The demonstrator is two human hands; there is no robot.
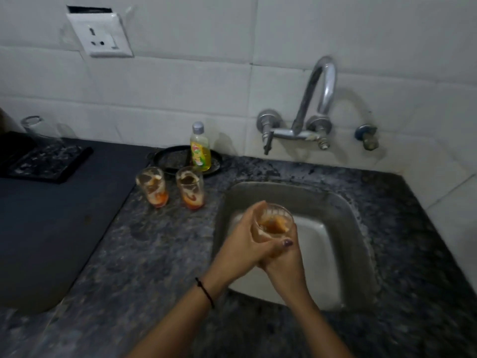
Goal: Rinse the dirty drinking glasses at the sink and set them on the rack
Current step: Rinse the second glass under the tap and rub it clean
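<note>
Both hands hold 1 dirty glass [274,223] over the sink [335,202]. The left hand [245,244] wraps around the left side of the glass, and the right hand [282,259] cups it from the near side, with the fingers of both hands touching under it. The glass has brown and orange mess inside. No water can be seen coming from the tap [320,99], which is on the far wall, so I think the rinse has not begun. 2 more dirty glasses [152,187] [190,188] stand on the counter [154,254] to the left of the sink, close together, just in front of a yellow soap bottle [200,148]. Far left, a clear glass [33,125] sits upside down on a dark rack [51,164]. The glass could slip when it gets wet and hit the hard sink. To open the tap, 1 hand must let go, so the other must grip tight. A reach to the left could knock over the 2 waiting glasses
</note>
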